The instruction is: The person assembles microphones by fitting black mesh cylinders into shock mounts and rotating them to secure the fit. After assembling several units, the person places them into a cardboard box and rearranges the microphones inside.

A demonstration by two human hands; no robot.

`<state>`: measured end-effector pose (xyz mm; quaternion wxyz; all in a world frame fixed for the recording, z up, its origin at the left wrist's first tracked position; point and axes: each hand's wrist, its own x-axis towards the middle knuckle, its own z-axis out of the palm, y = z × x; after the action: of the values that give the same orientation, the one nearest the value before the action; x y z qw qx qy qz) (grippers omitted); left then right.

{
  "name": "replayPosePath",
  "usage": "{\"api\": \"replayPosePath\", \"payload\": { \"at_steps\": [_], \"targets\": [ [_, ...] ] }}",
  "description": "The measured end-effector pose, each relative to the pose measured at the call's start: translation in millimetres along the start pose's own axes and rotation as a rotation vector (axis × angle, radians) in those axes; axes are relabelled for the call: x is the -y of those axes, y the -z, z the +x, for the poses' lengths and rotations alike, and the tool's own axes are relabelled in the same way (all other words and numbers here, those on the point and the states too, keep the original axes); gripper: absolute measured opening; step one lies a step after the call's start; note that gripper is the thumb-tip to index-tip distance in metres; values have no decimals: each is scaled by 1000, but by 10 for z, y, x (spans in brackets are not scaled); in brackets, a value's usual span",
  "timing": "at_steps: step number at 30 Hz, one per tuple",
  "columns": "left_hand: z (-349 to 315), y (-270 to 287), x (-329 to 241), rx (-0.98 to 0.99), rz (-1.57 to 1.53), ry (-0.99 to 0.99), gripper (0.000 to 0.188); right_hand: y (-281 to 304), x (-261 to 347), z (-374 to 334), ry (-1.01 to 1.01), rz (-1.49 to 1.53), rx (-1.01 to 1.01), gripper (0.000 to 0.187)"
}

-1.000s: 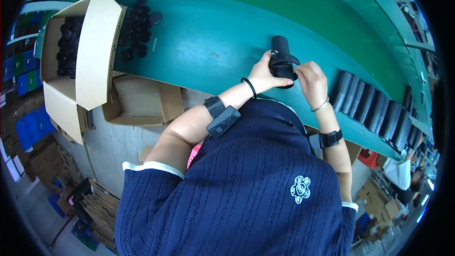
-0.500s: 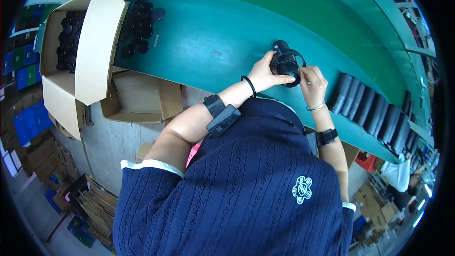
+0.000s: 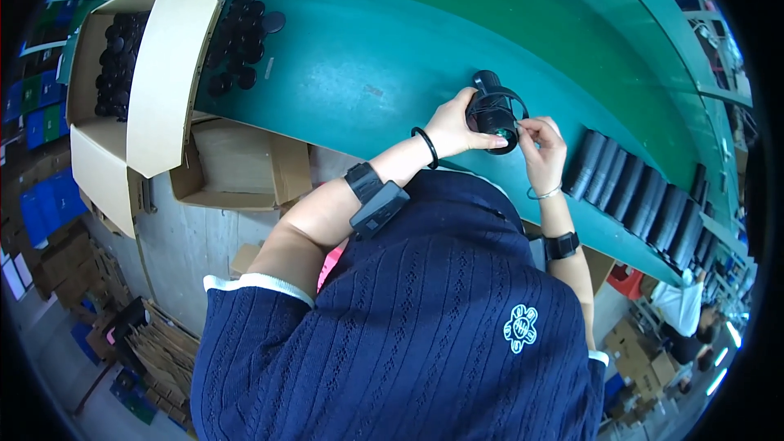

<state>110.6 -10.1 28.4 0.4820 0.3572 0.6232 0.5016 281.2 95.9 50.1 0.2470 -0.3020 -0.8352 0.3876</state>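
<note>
Over the green table, my left hand [image 3: 461,125] is wrapped around a black cylindrical object [image 3: 493,118], its thumb lying across the wide round end nearest me. A narrower ribbed part points away from me, and a thin black curved band [image 3: 516,96] arches over the right side. The object looks like a flashlight, but its exact kind is not certain. Against its right edge, my right hand [image 3: 544,144] is closed, thumb and index finger pinched together beside the wide end. Whatever sits between those fingertips is too small to make out.
Several black tubes [image 3: 625,184] stand in a row on the table at the right. Round black caps [image 3: 245,37] lie loose at the far left, beside an open cardboard box [image 3: 167,73] holding more. Another open carton [image 3: 233,165] sits below the table's near edge [image 3: 327,145].
My right hand has shifted very slightly, its fingers still pinched at the object's right edge. My left hand keeps its hold, and the object stays in nearly the same place.
</note>
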Motion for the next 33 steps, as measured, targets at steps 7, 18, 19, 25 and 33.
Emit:
{"api": "replayPosePath", "payload": {
  "at_steps": [7,18,19,25,33],
  "targets": [
    [-89,-45,41,-50,163,19,89,-28,-143,-123,-324,469,213,9],
    [-83,-124,115,-103,301,-83,95,-63,-15,-134,-219,200,187,32],
    [-80,-130,118,-102,301,-83,95,-83,-16,-135,-222,181,160,33],
    [-80,-129,102,-30,283,10,95,-169,-22,-202,-283,145,113,33],
    [-30,-180,211,-125,474,-200,88,-306,-39,-218,-319,296,14,19]
  ]
}}
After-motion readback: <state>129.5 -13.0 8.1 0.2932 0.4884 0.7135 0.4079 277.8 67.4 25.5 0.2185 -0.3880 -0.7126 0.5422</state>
